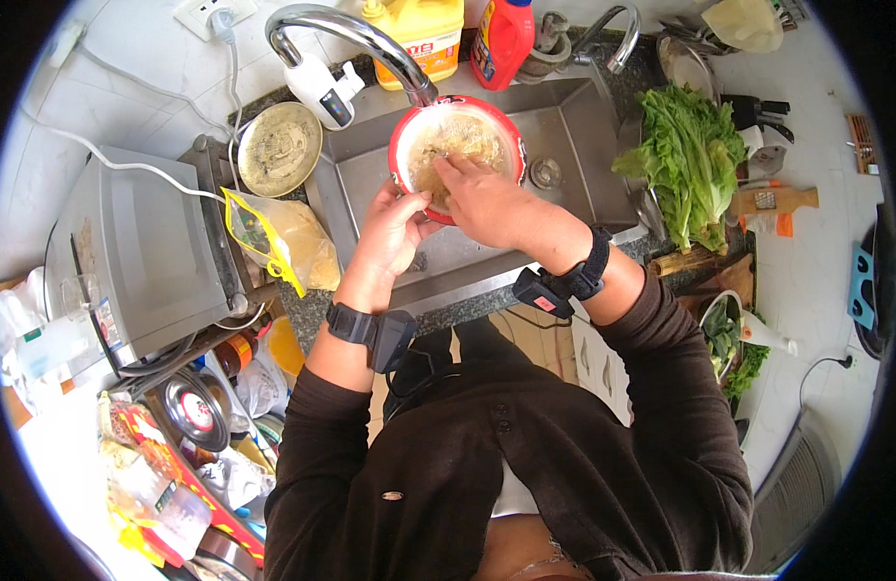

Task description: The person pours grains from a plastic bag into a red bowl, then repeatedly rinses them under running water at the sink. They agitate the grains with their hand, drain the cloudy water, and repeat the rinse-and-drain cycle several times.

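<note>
Under the spout of the chrome faucet, a red-rimmed bowl is held over the steel sink. Bubbly, cloudy water with yellowish grains fills part of it. My left hand grips the bowl's near left rim, thumb on top. Fingers of my right hand reach over the near rim and dip into the contents; their tips are partly hidden by the water. Beside my left wrist, an open zip bag with a yellow edge leans on the counter and holds fine yellow grains.
The sink has a drain strainer right of the bowl. A patterned plate stands left. Behind are a yellow jug, a red bottle and a stone mortar. Leaf lettuce lies right. Knives stand beyond it.
</note>
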Tool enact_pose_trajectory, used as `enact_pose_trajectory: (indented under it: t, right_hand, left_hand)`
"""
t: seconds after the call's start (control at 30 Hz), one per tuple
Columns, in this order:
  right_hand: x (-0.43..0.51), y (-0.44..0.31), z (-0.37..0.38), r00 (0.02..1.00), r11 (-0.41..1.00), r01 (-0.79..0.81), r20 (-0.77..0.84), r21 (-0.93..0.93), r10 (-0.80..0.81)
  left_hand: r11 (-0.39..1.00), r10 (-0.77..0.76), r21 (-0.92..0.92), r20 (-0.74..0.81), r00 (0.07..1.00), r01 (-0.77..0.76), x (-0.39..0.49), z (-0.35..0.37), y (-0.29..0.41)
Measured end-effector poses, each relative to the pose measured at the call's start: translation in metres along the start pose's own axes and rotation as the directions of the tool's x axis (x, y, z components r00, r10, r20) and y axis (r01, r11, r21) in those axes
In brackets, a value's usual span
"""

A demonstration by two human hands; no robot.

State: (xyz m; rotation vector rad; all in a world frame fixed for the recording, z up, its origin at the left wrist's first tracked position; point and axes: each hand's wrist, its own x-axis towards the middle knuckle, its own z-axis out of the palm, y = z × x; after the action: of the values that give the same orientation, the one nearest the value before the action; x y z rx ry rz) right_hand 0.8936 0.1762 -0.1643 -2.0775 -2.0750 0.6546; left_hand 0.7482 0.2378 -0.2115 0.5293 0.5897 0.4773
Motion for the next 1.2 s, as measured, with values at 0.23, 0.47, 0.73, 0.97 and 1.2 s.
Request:
enact_pose_trajectory:
  t: [0.23,0.47,0.73,0.97,1.2]
  right_hand:
    - [-0.016,0.000,-0.042,0.998,0.971,0.060,-0.012,0.233,-0.059]
    - [-0.008,0.007,-0.024,0.976,0.981,0.131,0.155,0.145,-0.154]
    - [0.003,0.015,-0.017,0.920,0.941,0.251,-0.359,0.226,-0.159]
    - [-0.016,0.018,-0.042,0.972,0.671,0.052,-0.191,0.740,0.135]
    - [-0.016,0.024,-0.036,0.932,0.955,0.159,-0.358,0.249,-0.062]
  left_hand:
    - [1.000,0.000,-0.011,-0.039,0.999,0.000,0.003,-0.006,-0.001]
    - [0.999,0.026,-0.020,0.007,1.000,-0.026,0.001,-0.004,0.000]
    - [1.000,0.004,-0.010,-0.027,1.000,-0.004,0.004,-0.006,0.000]
    - [1.000,-0.009,0.000,-0.038,0.999,0.009,0.007,-0.011,0.000]
    - [1.000,-0.001,0.015,-0.031,1.000,0.002,0.008,-0.010,-0.002]
